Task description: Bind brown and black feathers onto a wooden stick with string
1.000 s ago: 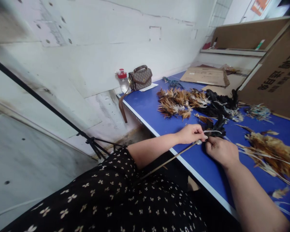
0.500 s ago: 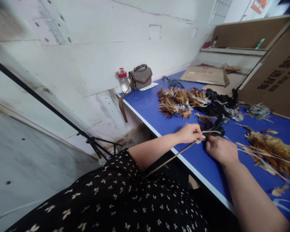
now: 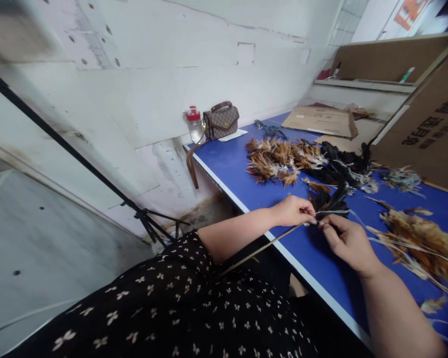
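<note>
A person wears a black garment [image 3: 246, 308] printed all over with small cream flowers, each with a few rounded, spread petals. The left sleeve [image 3: 186, 258], in the same dark fabric, ends in a plain, loose hem well short of the wrist. Beyond that sleeve, the forearm [image 3: 235, 233] and left hand [image 3: 293, 211] are bare; across from it, the right forearm [image 3: 399, 303] and right hand [image 3: 353, 243] are bare too.

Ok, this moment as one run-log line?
left hand: pinching thin stick | right hand: fingertips close by, hold unclear | black feathers: beyond hands | brown feathers: on blue table
</note>
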The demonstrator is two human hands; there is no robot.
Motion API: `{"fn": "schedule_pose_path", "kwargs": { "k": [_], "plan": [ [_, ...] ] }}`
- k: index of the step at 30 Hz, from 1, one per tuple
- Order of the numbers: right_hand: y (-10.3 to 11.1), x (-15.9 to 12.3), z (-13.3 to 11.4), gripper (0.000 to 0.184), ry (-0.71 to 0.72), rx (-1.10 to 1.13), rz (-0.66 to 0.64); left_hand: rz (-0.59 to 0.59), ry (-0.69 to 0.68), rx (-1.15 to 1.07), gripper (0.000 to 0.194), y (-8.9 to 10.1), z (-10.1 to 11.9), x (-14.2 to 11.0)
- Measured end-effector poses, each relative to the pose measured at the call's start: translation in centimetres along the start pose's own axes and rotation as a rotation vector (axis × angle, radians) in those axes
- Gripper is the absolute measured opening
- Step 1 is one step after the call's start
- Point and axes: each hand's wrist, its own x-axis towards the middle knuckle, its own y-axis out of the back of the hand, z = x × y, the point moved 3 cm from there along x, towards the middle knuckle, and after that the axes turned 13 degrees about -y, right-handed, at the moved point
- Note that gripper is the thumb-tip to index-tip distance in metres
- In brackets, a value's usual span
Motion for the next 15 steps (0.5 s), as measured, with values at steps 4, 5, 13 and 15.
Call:
{"fn": "schedule_pose_path", "kwargs": {
  "k": [4,5,13,15],
  "plan": [
    [-0.3,-0.2,-1.6,0.02,0.043,0.074,0.047,-0.075,-0.055,0.075,0.007,-0.2,0.8,0.0],
    [-0.2,-0.2,-1.8,0.018,0.061,0.105,0.069,-0.099,-0.078,0.087,0.008,-0.2,1.0,0.0],
    [-0.8,0.4,0.2,0.04,-0.054,0.121,0.081,-0.079,-0.041,0.049,0.006,0.0,1.2,-0.3],
    [-1.1,0.4,0.8,0.042,-0.07,0.107,0.067,-0.075,-0.046,0.044,0.008,0.1,1.1,-0.3]
  ]
}}
